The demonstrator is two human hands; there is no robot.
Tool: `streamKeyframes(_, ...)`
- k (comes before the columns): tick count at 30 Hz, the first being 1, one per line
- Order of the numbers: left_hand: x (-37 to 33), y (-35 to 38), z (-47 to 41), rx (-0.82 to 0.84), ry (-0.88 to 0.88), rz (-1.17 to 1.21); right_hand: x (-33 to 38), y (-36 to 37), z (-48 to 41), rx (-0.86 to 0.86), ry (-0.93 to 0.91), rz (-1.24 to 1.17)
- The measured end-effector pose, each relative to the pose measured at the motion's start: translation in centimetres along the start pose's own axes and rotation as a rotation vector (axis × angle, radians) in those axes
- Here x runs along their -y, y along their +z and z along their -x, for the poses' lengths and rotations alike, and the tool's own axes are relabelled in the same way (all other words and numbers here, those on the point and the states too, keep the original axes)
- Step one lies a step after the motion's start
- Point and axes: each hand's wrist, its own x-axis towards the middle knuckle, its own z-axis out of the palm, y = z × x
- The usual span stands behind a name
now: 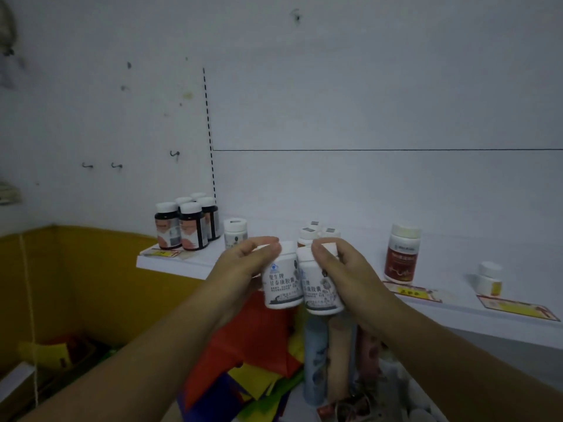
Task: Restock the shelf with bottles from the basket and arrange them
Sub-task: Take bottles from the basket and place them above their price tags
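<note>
The left hand [243, 264] is curled round the left white bottle [281, 281] with its fingers over the cap. The right hand [344, 269] grasps the right white bottle [321, 289] the same way. The two bottles touch side by side in the air, just in front of the white shelf [170, 264] and a little below the frame's centre towards 6 o'clock. Neither is on the board yet, and I cannot tell where the basket is. The main hazard, as I judge it, is crowding. At 12 o'clock from the right hand stands a tight cluster of white bottles [308, 234], and at 11 o'clock from the left hand a lone white bottle [235, 236]. A push straight in with both hands could knock either over. Both grips sit high, near the caps, so a bottle could swing or slip if its base catches the shelf lip. Anything dropped there would fall into the coloured sheets [253, 345] and patterned tubes [316, 354] at 6 o'clock. A bottle set too near the front edge could tip off in the same way. The dark bottles [185, 223] at 10 o'clock and the red-labelled bottle [402, 254] at 3 o'clock stand well apart from the hands and seem safe. One more slip would be a printed label turned away from the front as a bottle is set down
</note>
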Motion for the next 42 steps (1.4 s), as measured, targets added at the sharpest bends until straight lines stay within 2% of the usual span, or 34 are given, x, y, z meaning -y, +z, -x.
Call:
streamKeyframes(3,-2.4,-1.9,-3.0,-0.056,0.076,-0.118,0.7,0.9,-3.2,-0.025,-0.073,0.079)
streamKeyframes(9,-7.7,-6.9,-9.3,-0.273,0.26,-0.36,1.6,3.0,-9.8,-0.045,-0.205,0.319)
streamKeyframes(13,-9.0,-9.6,-13.4,-0.276,0.306,-0.433,0.9,5.4,-13.3,-0.043,-0.23,0.525)
streamKeyframes(16,-8.8,-11.5,-16.8,-0.227,0.314,-0.406,0.4,7.1,-15.6,-0.068,-0.173,0.719)
streamKeyframes(23,-6.5,-14.5,-24.2,-0.046,0.195,-0.438,-1.4,8.5,-19.2,-0.016,0.062,0.902)
streamKeyframes(37,-2.0,-13.9,-29.1,0.453,-0.145,-0.802,-2.7,10.1,-18.6,-0.076,0.022,1.049)
streamKeyframes(42,-1.2,-14.0,-29.5,0.512,-0.175,-0.807,-2.8,10.5,-17.9,-0.072,0.037,1.172)
